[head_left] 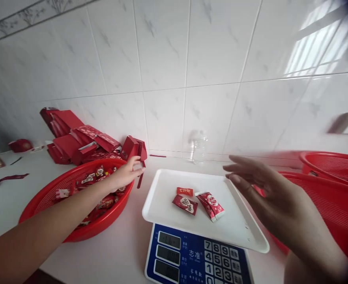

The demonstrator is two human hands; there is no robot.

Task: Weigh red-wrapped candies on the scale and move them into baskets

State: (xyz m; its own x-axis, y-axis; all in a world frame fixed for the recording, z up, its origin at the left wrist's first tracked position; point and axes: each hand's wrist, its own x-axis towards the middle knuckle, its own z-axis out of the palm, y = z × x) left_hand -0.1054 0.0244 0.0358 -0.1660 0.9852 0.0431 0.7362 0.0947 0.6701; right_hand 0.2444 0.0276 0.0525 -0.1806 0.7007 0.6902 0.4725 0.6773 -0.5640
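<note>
My left hand reaches across the right rim of a red basket full of wrapped sweets. Its fingers are apart, close in front of a small red gift box with a dark red ribbon; whether a fingertip touches it I cannot tell. Over the right edge of a white scale tray, my right hand is open and slightly blurred, with nothing in it. Three pieces lie on the tray: a small orange-red packet, a dark red packet and a larger red-and-white packet.
The tray sits on a blue digital scale with number keys and displays. Red gift boxes are piled at the back left. A clear plastic bottle stands by the tiled wall. More red baskets are at the right. A ribbon strip lies left.
</note>
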